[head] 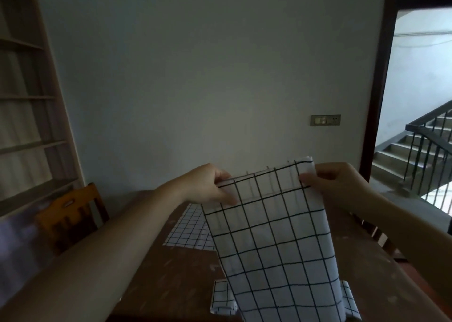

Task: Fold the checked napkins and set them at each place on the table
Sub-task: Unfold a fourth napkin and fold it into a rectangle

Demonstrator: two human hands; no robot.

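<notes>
Hanging up in the air between both hands is a checked napkin (274, 236), white with a black grid, its top edge doubled over. The left hand (208, 187) pinches the upper left corner, thumb on the near face; the right hand (335, 187) pinches the upper right corner, fingers curled behind the cloth. The napkin drapes down over the brown table (159, 272), hiding the middle of another checked cloth (223, 297) lying at the near edge. A third napkin (190, 226) lies flat farther back, partly covered by the held one. Left of the table stands a wooden chair (71, 214), with a tall shelf (27, 96) behind it. On the right, an open doorway shows a staircase (415, 155).
</notes>
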